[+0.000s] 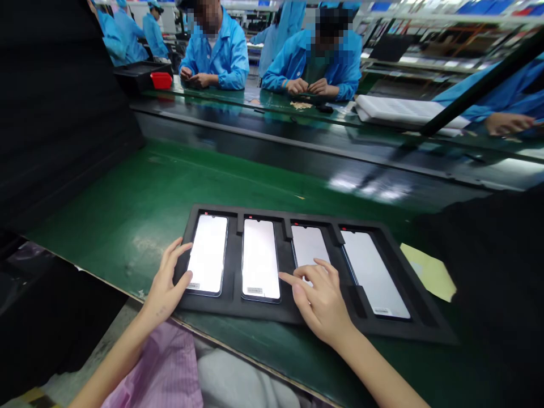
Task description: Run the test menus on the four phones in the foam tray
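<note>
A black foam tray [293,314] lies on the green table and holds several smartphones with lit white screens. My left hand [166,282] rests at the tray's left end, fingers apart, its fingertips at the edge of the leftmost phone [209,252]. Over the tray, my right hand [321,297] has its index finger stretched toward the right edge of the second phone [260,258]; whether it touches is hard to tell. That hand covers the lower part of the third phone [310,246]. The rightmost phone [376,275] lies uncovered in its slot.
A yellow paper [429,272] lies right of the tray. Beyond the green table [204,175] runs a dark conveyor-like strip [263,141]. Across it, co-workers in blue sit by a red bin [161,80] and a white stack [399,109]. Black screens stand at both sides.
</note>
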`<action>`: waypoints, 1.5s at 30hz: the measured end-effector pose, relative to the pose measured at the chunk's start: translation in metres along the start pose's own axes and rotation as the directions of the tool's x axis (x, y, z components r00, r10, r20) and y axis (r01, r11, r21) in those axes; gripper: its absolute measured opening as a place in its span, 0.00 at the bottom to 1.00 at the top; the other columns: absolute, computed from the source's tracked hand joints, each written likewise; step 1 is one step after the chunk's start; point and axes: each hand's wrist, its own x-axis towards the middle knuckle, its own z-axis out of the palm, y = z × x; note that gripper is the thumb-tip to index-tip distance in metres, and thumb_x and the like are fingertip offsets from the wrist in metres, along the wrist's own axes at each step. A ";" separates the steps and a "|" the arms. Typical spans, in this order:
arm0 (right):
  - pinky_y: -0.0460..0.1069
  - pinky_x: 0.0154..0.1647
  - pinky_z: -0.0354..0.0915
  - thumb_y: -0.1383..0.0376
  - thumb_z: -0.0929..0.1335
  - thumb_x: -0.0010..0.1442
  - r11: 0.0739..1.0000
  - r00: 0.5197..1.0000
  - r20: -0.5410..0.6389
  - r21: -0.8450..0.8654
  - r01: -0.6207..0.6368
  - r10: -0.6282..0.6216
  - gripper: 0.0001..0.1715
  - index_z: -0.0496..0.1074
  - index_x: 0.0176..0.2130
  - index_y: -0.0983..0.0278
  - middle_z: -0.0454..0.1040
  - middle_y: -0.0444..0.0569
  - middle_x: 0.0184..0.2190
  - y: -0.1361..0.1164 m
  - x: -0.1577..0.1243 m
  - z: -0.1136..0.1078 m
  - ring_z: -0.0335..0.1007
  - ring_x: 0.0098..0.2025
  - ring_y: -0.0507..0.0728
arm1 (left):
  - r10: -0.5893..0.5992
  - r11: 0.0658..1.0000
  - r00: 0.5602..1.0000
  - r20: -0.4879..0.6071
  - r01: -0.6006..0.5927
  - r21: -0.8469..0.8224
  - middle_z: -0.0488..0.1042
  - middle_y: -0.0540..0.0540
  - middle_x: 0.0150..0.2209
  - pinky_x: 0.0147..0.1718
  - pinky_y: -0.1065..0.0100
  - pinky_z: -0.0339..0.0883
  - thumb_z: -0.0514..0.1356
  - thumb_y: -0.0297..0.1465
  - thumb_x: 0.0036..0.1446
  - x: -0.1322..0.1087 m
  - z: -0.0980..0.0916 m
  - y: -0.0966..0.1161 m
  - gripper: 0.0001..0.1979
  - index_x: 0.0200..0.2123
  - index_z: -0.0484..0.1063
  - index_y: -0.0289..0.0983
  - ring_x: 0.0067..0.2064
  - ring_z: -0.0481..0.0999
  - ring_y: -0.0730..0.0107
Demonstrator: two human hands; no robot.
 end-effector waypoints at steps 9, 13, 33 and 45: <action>0.55 0.51 0.51 0.72 0.55 0.63 0.999 0.999 -0.024 0.048 -0.027 0.028 0.20 0.72 0.32 0.67 0.64 0.45 0.25 -0.002 0.001 0.001 0.60 0.29 0.50 | -0.013 0.981 0.999 -0.041 0.005 -0.194 0.51 0.41 0.61 0.61 0.48 0.39 0.53 0.33 0.50 0.003 0.007 -0.012 0.27 0.55 0.56 0.40 0.64 0.47 0.55; 0.54 0.50 0.51 0.71 0.55 0.63 0.999 0.999 -0.019 0.044 -0.026 0.027 0.20 0.72 0.31 0.67 0.64 0.45 0.24 -0.003 0.002 0.000 0.59 0.28 0.50 | -0.017 0.980 0.999 -0.035 0.010 -0.199 0.50 0.41 0.62 0.61 0.47 0.39 0.53 0.32 0.51 0.002 0.008 -0.012 0.27 0.56 0.56 0.41 0.64 0.47 0.55; 0.54 0.49 0.53 0.72 0.55 0.63 0.999 0.999 -0.032 0.034 -0.007 0.008 0.19 0.72 0.32 0.67 0.64 0.45 0.24 -0.002 0.000 0.002 0.59 0.28 0.50 | -0.022 0.976 0.999 -0.042 0.012 -0.215 0.53 0.40 0.61 0.61 0.47 0.39 0.53 0.34 0.50 0.003 0.008 -0.011 0.26 0.54 0.57 0.40 0.64 0.48 0.54; 0.54 0.50 0.53 0.72 0.55 0.63 0.999 1.000 -0.018 0.043 -0.015 0.016 0.19 0.72 0.31 0.66 0.64 0.44 0.24 -0.002 -0.001 0.003 0.59 0.28 0.50 | -0.018 0.973 0.999 -0.045 0.007 -0.230 0.53 0.40 0.61 0.61 0.47 0.38 0.54 0.33 0.49 0.003 0.008 -0.013 0.27 0.55 0.57 0.40 0.64 0.48 0.54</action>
